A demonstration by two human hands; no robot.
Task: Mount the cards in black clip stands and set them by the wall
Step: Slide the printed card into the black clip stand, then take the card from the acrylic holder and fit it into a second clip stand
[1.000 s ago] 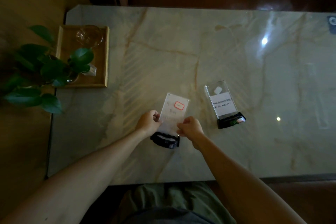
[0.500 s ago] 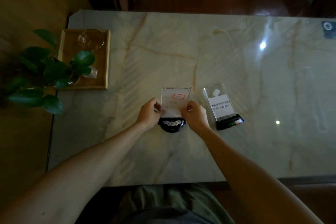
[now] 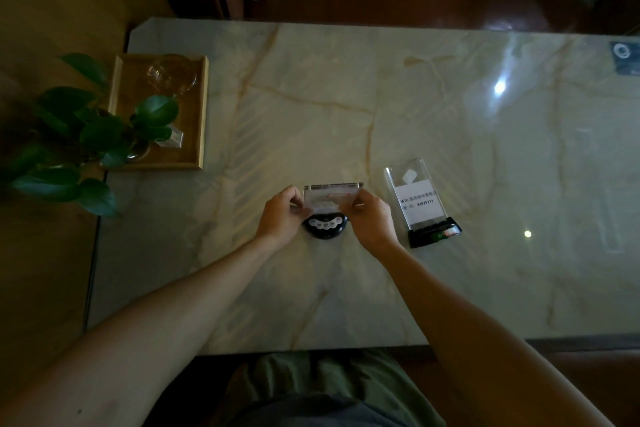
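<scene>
Both hands pinching card (image 3: pixel 330 199): left hand (image 3: pixel 281 215) on its left edge, right hand (image 3: pixel 370 218) on right edge. Card upright-ish, bottom edge in black stand (image 3: pixel 324 227) mid-table. Second card (image 3: pixel 417 199) already in own stand (image 3: pixel 434 236) just right, leaning back. Marble table (image 3: pixel 485 288). Wooden tray (image 3: pixel 201 114) far left, plant (image 3: pixel 79 139) hanging over it.

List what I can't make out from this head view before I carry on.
- Card print: too small and dim; fingers cover its lower corners.
- Whether it sits fully in the black stand: left hand and right hand hide the joint.
- Item under the plant on the tray: leaves cover it.
</scene>
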